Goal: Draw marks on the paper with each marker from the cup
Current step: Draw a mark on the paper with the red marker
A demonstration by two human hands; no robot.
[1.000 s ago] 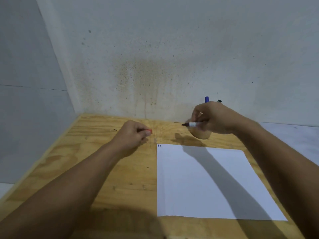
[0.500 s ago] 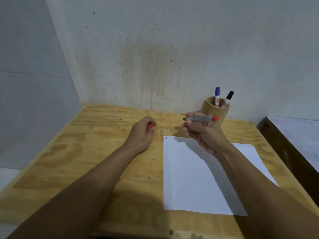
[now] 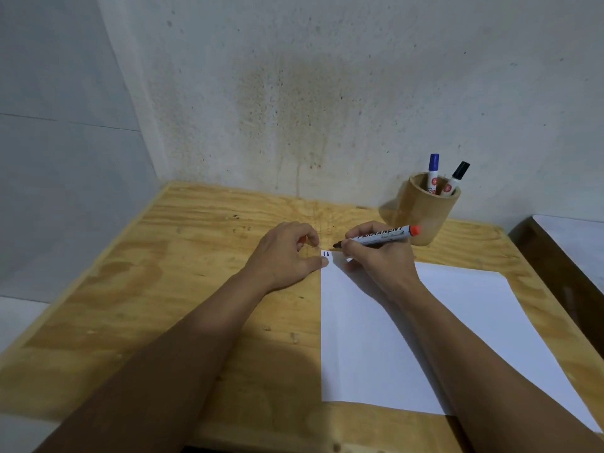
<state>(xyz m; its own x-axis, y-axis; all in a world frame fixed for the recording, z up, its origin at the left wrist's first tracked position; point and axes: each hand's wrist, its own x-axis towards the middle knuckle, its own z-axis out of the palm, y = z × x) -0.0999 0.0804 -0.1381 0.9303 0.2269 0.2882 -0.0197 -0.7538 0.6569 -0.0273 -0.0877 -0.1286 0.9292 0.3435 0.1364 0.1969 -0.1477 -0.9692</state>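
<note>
A white sheet of paper [image 3: 425,331] lies on the wooden table [image 3: 183,289], with two short dark marks [image 3: 325,254] at its top left corner. My right hand [image 3: 376,259] grips a grey permanent marker [image 3: 380,237] with a red end, its dark tip just above the paper to the right of the marks. My left hand [image 3: 287,253] rests at the paper's left edge, thumb on the corner, fingers curled; the red cap seen earlier is hidden. A wooden cup [image 3: 421,209] behind holds a blue-capped marker [image 3: 433,171] and a black-capped marker [image 3: 456,178].
A stained grey wall runs close behind the table and along its left side. To the right, a gap separates the table from a dark-edged surface [image 3: 568,243].
My right hand turned the marker tip-down and lowered it to the paper's top left corner. My left hand slid right to the paper's edge. The view tilted downward.
</note>
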